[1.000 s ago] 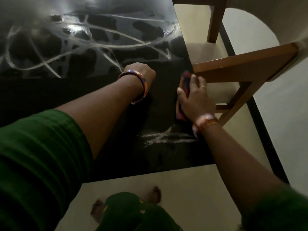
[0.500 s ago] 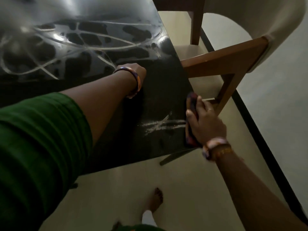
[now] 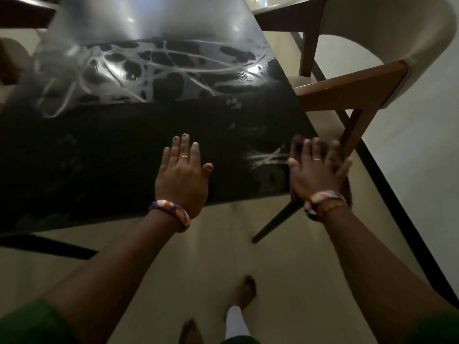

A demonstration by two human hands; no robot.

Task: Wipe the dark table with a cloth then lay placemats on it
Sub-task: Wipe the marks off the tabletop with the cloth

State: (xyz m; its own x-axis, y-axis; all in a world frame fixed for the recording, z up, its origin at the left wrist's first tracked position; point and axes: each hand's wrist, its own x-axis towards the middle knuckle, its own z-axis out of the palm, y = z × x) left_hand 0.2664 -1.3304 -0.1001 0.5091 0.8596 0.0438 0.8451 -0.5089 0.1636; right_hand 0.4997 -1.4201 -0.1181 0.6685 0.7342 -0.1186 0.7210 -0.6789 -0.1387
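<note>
A: Table [image 3: 99, 155]: dark glossy top, seen from its near edge. Pale smeared streaks [image 3: 159, 68] are spread over the far half, toward 12 o'clock. A smaller streak patch [image 3: 265, 158] is left near the corner at 3 o'clock. The near band is seen mostly dark and matte.

B: Room?

A: Pale floor [image 3: 203, 244] below. A wooden chair [image 3: 352, 85] with a light backrest is set at the table's edge, 2 o'clock. A dark table leg [image 3: 275, 222] is angled out under the near corner. Bare feet are seen at 6 o'clock.

B: Cloth?

A: Cloth [image 3: 296, 147]: dark reddish, blurred, at the table's corner near 3 o'clock, just beside the small streaks. Only its edge is shown; the rest is covered by the right hand [image 3: 315, 175].

B: Hands?

A: Right hand is laid over the cloth, fingers extended and pressing it down, not curled. Motion blur is noted there. Left hand [image 3: 182, 177] is laid flat on the top near the edge, fingers straight, nothing grasped. Bangles are worn on both wrists.
</note>
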